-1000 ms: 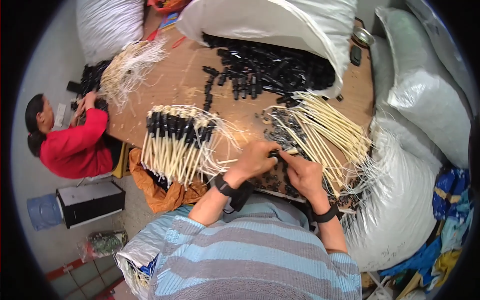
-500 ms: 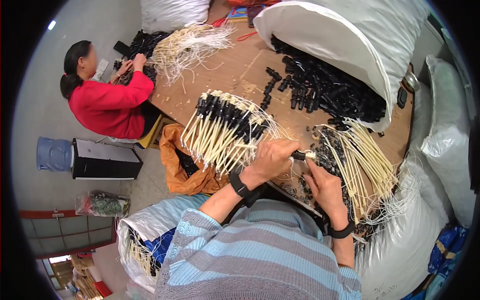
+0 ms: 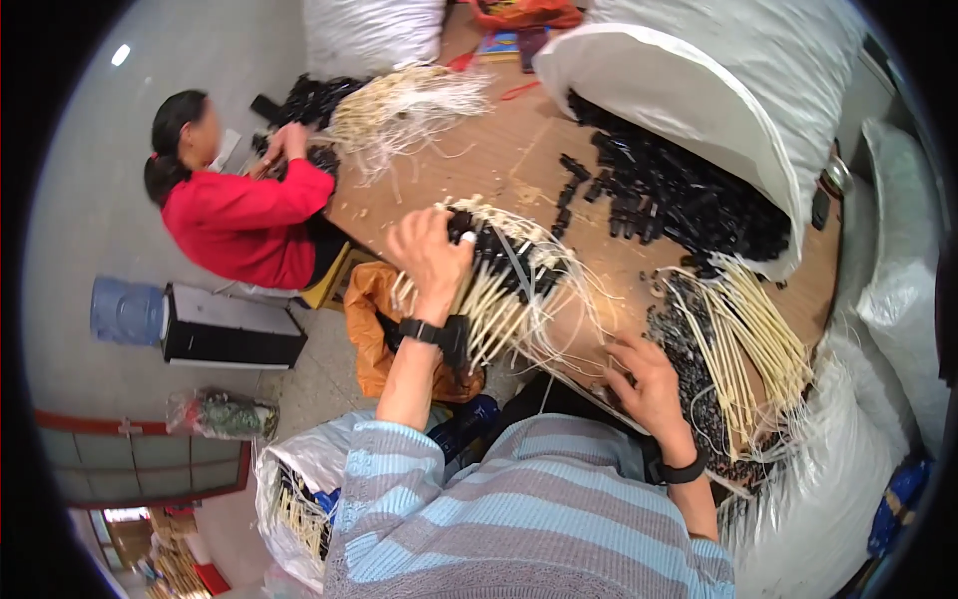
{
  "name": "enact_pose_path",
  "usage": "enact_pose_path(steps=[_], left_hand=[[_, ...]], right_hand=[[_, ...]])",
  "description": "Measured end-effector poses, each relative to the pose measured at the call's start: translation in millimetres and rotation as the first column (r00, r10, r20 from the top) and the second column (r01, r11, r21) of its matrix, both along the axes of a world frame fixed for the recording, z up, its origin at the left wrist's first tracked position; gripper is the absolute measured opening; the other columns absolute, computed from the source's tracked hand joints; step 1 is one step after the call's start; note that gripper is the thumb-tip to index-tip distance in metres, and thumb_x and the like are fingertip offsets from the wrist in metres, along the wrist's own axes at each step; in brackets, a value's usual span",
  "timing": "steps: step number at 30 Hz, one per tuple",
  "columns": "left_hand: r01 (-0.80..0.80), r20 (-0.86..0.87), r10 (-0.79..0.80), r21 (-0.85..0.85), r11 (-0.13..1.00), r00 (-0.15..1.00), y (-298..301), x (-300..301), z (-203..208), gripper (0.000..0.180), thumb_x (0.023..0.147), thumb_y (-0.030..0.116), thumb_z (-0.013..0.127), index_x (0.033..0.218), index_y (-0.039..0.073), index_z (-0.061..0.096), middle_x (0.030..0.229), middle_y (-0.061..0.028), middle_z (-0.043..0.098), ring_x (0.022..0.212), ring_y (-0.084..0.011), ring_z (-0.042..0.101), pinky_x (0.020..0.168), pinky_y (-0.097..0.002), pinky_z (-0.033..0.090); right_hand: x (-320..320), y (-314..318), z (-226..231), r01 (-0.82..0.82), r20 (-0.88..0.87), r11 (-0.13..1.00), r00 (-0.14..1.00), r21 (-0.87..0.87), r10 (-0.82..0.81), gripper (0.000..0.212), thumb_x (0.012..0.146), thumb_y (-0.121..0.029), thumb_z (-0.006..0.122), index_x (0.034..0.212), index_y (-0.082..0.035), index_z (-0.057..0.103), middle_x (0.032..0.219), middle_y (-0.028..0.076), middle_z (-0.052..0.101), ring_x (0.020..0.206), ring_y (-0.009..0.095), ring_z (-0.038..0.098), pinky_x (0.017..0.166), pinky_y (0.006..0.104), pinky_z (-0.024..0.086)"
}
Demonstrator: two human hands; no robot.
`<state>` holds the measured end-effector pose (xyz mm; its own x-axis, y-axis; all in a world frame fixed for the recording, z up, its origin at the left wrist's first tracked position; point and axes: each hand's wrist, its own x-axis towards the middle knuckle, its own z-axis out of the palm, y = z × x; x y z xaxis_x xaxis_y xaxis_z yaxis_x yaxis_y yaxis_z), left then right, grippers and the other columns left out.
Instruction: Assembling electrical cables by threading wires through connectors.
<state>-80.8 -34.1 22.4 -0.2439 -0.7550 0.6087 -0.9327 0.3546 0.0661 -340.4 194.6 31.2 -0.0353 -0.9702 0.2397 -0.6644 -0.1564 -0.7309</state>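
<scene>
My left hand (image 3: 434, 258) rests on the left end of a pile of cream sleeved wires (image 3: 489, 324) with black connectors (image 3: 504, 262). Its fingers are spread over the pile, and what lies under the palm is hidden. Near the table's front edge, my right hand (image 3: 651, 387) hovers with nothing in it, its fingers loosely bent and apart. Small dark parts (image 3: 684, 344) lie scattered just right of it. Beyond them is a bundle of cream sleeved wires (image 3: 753, 344) with thin white ends.
A large white sack (image 3: 679, 60) spills black connectors (image 3: 689, 190) onto the wooden table (image 3: 499, 165). Across the table's left side sits a person in red (image 3: 244, 220), hands at another heap of wires (image 3: 399, 110). An orange bag (image 3: 369, 324) and more sacks (image 3: 838, 459) stand around the table.
My left hand has moved left onto the wire pile, away from my right hand. The black connector piece between my hands is gone from there. The whole view has shifted slightly.
</scene>
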Motion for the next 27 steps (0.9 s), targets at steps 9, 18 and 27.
enact_pose_path(steps=[9, 18, 27], left_hand=[[0.749, -0.508, -0.558, 0.346, 0.565, 0.656, 54.6, -146.0, -9.6, 0.036, 0.075, 0.004, 0.059, 0.11, 0.005, 0.065, 0.112, -0.0146, 0.065, 0.113, -0.0339, 0.056, 0.098, -0.0431, 0.044], [0.645, -0.31, -0.577, 0.507, 0.572, 0.756, 37.6, -202.4, -34.9, 0.051, 0.077, 0.0, 0.055, 0.126, 0.012, 0.059, 0.132, -0.0179, 0.054, 0.119, -0.0418, 0.045, 0.1, -0.0454, 0.042], [0.707, -0.226, -0.685, 0.403, 0.581, 0.692, 53.7, -194.3, -35.9, 0.039, 0.072, -0.011, 0.056, 0.105, 0.007, 0.065, 0.12, -0.0164, 0.059, 0.104, -0.0364, 0.059, 0.085, -0.042, 0.052]], right_hand=[[-62.5, 29.6, -27.7, 0.5, -0.169, 0.864, 0.858, 0.064, -0.484, 0.015, 0.081, -0.016, 0.071, 0.089, -0.004, 0.069, 0.076, 0.011, 0.066, 0.064, 0.029, 0.062, 0.057, 0.0351, 0.047], [-102.1, 53.7, -31.8, 0.604, -0.396, 0.734, 0.784, 0.31, -0.478, 0.015, 0.072, -0.017, 0.075, 0.081, -0.008, 0.068, 0.073, 0.015, 0.065, 0.071, 0.035, 0.063, 0.063, 0.0435, 0.048], [-130.6, 36.0, 16.0, 0.583, -0.223, 0.794, 0.762, -0.173, -0.608, 0.013, 0.081, -0.015, 0.07, 0.091, -0.007, 0.07, 0.081, 0.01, 0.068, 0.073, 0.028, 0.064, 0.066, 0.0379, 0.049]])
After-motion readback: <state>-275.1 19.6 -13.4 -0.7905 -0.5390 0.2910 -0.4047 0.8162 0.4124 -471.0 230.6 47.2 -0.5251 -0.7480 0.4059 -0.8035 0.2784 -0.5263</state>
